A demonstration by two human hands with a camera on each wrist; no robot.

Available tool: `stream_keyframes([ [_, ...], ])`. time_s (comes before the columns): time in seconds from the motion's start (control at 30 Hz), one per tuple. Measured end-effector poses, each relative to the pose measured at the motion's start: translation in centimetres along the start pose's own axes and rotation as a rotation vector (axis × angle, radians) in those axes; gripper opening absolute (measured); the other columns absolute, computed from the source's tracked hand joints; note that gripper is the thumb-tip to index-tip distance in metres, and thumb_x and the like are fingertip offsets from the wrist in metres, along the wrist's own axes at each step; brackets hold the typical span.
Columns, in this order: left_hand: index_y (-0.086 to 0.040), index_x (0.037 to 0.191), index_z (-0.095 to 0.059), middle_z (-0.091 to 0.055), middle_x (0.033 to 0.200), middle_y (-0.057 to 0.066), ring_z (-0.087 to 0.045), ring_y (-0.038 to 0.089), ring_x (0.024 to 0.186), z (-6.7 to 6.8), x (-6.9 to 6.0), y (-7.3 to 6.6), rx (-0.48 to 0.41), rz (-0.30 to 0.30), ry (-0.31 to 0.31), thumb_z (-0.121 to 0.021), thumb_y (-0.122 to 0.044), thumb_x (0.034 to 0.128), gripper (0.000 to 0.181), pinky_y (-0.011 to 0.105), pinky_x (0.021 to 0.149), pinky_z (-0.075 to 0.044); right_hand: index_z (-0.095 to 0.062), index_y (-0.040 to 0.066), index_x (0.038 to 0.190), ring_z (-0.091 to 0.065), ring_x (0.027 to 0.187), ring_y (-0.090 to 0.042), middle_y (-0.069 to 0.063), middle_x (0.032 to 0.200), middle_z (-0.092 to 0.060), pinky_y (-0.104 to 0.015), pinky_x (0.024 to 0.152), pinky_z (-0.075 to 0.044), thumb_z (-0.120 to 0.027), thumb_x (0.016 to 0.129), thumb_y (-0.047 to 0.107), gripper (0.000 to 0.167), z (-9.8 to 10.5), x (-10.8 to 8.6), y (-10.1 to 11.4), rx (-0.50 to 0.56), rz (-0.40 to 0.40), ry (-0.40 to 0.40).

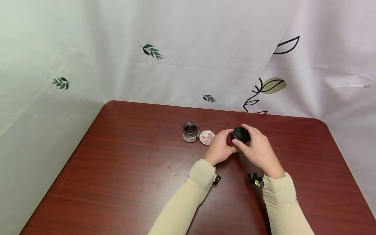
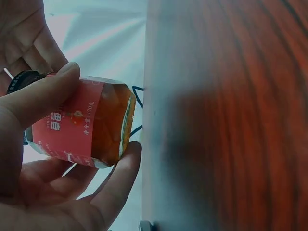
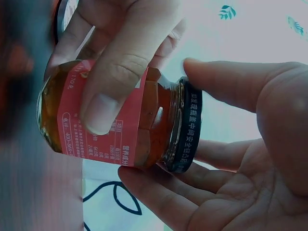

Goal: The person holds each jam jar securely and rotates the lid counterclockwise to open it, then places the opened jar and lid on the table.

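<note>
A glass jar with a red label (image 2: 72, 120) and amber-red contents is held above the table. The left hand (image 1: 221, 147) grips the jar's body, its thumb (image 3: 113, 91) across the label. At the black lid (image 1: 241, 134) is the right hand (image 1: 259, 151), fingers and thumb around the lid's rim in the head view. The right wrist view shows the lid (image 3: 186, 126) on the jar, with the thumb at one side and fingers at the other.
An uncovered glass jar (image 1: 190, 132) with dark contents stands on the brown table (image 1: 132, 163), left of the hands. Beside it lies a round lid (image 1: 207, 137), its whitish, stained inside facing up. A patterned white cloth (image 1: 182, 75) hangs behind the table.
</note>
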State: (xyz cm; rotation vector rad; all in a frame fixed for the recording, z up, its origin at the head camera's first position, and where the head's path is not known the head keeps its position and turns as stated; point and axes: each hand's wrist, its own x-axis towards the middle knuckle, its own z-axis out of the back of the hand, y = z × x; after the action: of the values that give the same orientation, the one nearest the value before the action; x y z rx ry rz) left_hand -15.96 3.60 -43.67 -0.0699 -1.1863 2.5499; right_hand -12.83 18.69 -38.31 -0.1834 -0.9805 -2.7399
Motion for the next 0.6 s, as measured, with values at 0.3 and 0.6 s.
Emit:
stream_keyframes([
  [0.3, -0.007, 0.132, -0.062, -0.067, 0.121, 0.005, -0.062, 0.016, 0.113, 0.17, -0.29, -0.06, 0.029, -0.029, -0.086, -0.083, -0.026, 0.0811, 0.059, 0.035, 0.102, -0.044, -0.053, -0.006, 0.137, -0.055, 0.119, -0.044, -0.028, 0.131, -0.057, -0.057, 0.099, -0.042, -0.074, 0.092, 0.024, 0.058, -0.10, 0.36, 0.41, -0.008, -0.001, -0.025],
  [0.6, -0.009, 0.130, -0.064, -0.067, 0.119, 0.005, -0.062, 0.020, 0.111, 0.62, -0.66, -0.33, 0.041, -0.014, -0.146, -0.083, -0.027, 0.0808, 0.056, 0.034, 0.097, -0.048, -0.058, -0.006, 0.133, -0.058, 0.112, -0.044, -0.027, 0.125, -0.061, -0.057, 0.095, -0.044, -0.075, 0.091, 0.027, 0.055, -0.34, 0.64, 0.84, -0.018, 0.016, -0.078],
])
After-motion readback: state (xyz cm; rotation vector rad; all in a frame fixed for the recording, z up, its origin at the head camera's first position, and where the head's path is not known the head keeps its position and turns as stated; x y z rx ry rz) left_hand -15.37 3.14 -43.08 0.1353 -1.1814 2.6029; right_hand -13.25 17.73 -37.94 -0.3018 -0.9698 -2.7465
